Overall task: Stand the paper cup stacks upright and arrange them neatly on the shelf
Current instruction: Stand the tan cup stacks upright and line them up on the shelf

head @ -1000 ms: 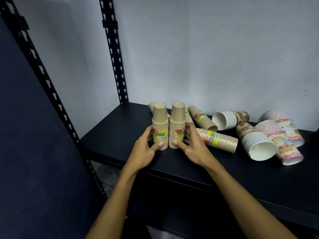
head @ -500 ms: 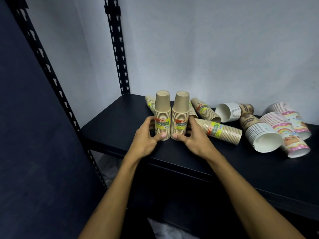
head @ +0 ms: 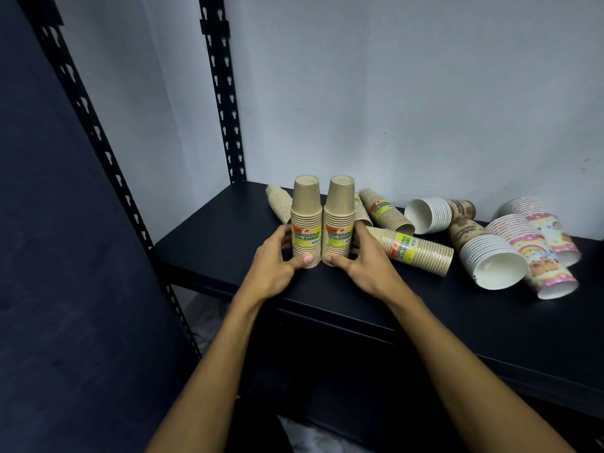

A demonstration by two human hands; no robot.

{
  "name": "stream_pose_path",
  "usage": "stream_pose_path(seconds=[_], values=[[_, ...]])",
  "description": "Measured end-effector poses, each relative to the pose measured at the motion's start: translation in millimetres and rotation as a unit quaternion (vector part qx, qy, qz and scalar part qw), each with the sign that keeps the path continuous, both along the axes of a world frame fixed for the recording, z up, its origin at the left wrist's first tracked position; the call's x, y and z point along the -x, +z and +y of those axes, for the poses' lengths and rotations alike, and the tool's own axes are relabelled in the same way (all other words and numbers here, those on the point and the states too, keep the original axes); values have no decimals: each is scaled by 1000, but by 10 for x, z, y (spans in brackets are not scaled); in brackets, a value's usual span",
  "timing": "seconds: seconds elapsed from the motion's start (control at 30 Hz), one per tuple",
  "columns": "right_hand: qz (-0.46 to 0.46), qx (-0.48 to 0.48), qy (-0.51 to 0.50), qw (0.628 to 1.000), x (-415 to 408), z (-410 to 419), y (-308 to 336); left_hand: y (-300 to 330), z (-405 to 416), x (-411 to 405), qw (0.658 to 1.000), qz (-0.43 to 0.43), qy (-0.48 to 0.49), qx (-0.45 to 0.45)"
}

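Note:
Two kraft-brown cup stacks stand upright, side by side and touching, on the black shelf (head: 209,243). My left hand (head: 273,266) grips the left upright stack (head: 306,217) with thumb in front and fingers behind. The right upright stack (head: 339,217) is gripped the same way by my right hand (head: 366,266). Behind and to the right, several brown stacks lie on their sides, one (head: 416,251) close to my right hand, another (head: 279,204) behind the left stack.
Two white stacks with brown print (head: 434,214) (head: 487,259) and two pink rainbow-print stacks (head: 536,256) (head: 545,223) lie toppled at the right. A perforated black upright post (head: 225,103) stands at the shelf's back left corner. The grey wall (head: 408,93) runs behind.
The two upright stacks and both hands have hardly shifted on the shelf; the view has tilted and moved slightly, so the shelf sits differently in the frame.

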State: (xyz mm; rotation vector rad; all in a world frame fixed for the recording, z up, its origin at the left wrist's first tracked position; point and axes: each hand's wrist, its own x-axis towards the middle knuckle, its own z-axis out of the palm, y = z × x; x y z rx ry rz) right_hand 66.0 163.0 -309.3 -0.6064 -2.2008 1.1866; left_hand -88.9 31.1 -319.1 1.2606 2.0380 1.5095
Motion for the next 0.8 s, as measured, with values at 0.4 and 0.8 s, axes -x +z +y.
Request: stream_pose_path(seconds=[0.4,0.8], values=[[-16,-19,15,1000,21,-139,-7,15,-199,-85,997,55,48,14],[-55,-48,96,993,896,-610,70,-13,-862,548,982,114,134,71]])
